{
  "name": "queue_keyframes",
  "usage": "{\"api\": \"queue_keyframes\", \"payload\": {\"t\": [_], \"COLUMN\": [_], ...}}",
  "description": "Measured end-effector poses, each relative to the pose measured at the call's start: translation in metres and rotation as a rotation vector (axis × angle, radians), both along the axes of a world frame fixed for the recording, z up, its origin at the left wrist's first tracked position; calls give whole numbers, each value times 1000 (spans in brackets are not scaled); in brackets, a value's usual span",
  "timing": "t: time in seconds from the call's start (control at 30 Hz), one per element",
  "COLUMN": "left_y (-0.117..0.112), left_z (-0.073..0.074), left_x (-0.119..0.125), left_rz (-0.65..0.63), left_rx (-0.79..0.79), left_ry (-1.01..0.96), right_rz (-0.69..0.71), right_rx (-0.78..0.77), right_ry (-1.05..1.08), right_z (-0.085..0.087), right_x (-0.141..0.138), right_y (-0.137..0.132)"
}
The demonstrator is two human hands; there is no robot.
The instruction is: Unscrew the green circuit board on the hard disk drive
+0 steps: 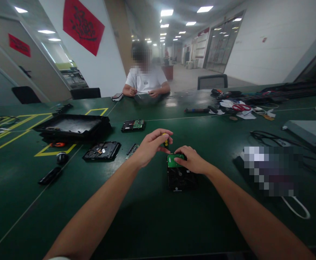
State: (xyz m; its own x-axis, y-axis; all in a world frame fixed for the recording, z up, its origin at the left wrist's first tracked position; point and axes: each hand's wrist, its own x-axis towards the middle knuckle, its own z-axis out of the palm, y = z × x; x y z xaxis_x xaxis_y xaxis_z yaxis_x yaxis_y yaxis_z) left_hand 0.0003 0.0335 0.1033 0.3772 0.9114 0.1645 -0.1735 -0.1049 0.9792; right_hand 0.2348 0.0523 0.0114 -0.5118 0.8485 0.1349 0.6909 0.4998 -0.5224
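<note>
- Your left hand (150,145) is closed in a pinch: thumb and fingertips grip the small yellow-handled screwdriver (165,139), which hangs just above the far edge of the drive.
- Your right hand (192,161) lies palm down, with its fingers bent over the green circuit board (173,160). They touch it, but you cannot tell from here whether they grip it or only press on it.
- That board sits on the far end of the black hard drive (180,179), which lies flat on the green table (147,216) straight in front of you, between your forearms.
- The two hands are near each other, with the screwdriver between them.
- Left of your left hand lies a thin, narrow strip (132,150), and beside it an opened drive (102,151) with its insides showing.
- Beyond those, another drive (133,125) lies board side up, and further left stands a shallow black tray (71,126).
- Near the tray's front corner are an orange ring (57,144), a dark ball (62,157) and a slim black tool (49,176), all apart from each other.
- To your right, black cables (268,139) trail towards a grey box (308,130).
- Across the table a person in a white shirt (146,81) sits with both hands on the tabletop, and a phone (117,96) lies by one elbow.
- Red-handled scissors (240,107) lie on papers at the far right.
</note>
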Motion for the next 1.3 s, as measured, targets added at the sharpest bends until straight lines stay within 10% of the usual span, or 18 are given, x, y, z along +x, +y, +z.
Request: {"api": "queue_keyframes", "payload": {"t": [1.3], "left_y": [3], "left_z": [-5], "left_x": [0], "left_rz": [-5], "left_rx": [-23], "left_ry": [-83], "right_rz": [-3], "right_rx": [11], "right_ry": [7], "right_z": [-5], "right_x": [1], "right_y": [2]}}
